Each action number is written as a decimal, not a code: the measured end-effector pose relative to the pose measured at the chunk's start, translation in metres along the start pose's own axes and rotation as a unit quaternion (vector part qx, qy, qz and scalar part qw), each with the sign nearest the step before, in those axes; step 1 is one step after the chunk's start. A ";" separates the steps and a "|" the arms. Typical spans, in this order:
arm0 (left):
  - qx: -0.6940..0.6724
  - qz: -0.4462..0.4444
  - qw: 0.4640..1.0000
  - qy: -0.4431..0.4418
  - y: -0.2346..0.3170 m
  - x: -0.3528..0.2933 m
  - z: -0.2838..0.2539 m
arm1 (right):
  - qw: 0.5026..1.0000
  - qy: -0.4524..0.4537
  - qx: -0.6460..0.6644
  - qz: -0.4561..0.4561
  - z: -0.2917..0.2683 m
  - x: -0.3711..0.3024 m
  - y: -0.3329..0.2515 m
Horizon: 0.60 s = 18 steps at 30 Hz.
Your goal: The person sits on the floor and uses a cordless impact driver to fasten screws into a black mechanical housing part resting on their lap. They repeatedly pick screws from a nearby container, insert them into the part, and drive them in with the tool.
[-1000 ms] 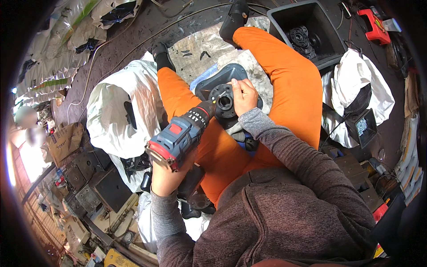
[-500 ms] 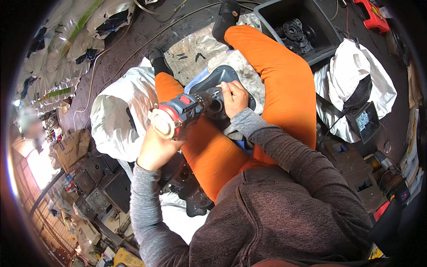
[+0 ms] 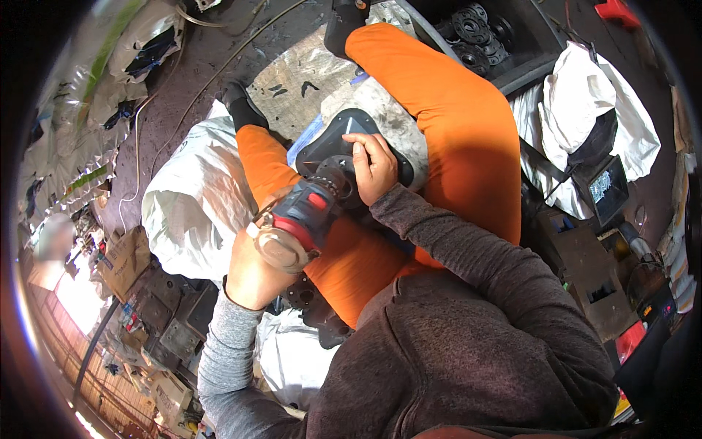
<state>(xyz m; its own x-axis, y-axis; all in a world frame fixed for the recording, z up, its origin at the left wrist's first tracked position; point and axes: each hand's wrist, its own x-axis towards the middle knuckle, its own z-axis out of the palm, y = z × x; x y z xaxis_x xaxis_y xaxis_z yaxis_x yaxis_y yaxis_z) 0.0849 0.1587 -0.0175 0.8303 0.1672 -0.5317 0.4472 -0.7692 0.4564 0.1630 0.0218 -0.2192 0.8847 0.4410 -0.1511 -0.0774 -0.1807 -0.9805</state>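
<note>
My left hand (image 3: 252,272) is wrapped round the drill (image 3: 295,212), left of the frame's middle, its nose over the dark flange (image 3: 338,162). That flange sits in the upper middle, at the near end of the black plate (image 3: 329,140). My right hand (image 3: 376,170) is beside it, fingers half curled, thumb and forefinger close together; whether they pinch anything I can't tell. I'd judge I'm partway through the drill work here, but the drill hides how many holes are done. More rings (image 3: 472,25) lie in the bin (image 3: 528,74), upper right, apart from this one.
</note>
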 end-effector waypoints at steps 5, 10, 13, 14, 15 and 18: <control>0.020 0.026 0.999 0.004 -0.017 0.000 0.007 | 1.000 -0.009 0.001 0.011 0.004 -0.001 0.000; -0.113 -0.110 0.987 0.021 -0.032 -0.011 0.019 | 1.000 0.017 0.016 0.006 0.008 0.000 0.007; -0.059 -0.066 0.990 0.110 -0.037 -0.032 0.036 | 1.000 0.004 -0.021 0.017 0.014 -0.001 0.003; -0.191 -0.134 0.970 0.063 0.010 -0.039 0.016 | 0.999 0.007 -0.040 -0.004 0.017 0.001 0.014; -0.231 -0.147 0.956 0.101 0.015 -0.051 0.021 | 0.999 0.000 -0.044 0.018 0.016 -0.001 0.007; -0.100 0.029 0.983 0.153 0.007 -0.081 0.054 | 1.000 0.000 0.010 -0.008 -0.017 0.005 -0.002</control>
<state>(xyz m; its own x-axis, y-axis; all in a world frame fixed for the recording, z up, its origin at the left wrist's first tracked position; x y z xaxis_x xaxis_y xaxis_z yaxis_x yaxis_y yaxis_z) 0.0024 0.1064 -0.0097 0.9041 0.3278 -0.2743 0.4266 -0.6515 0.6274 0.1756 0.0099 -0.2162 0.8861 0.4435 -0.1351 -0.0721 -0.1561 -0.9851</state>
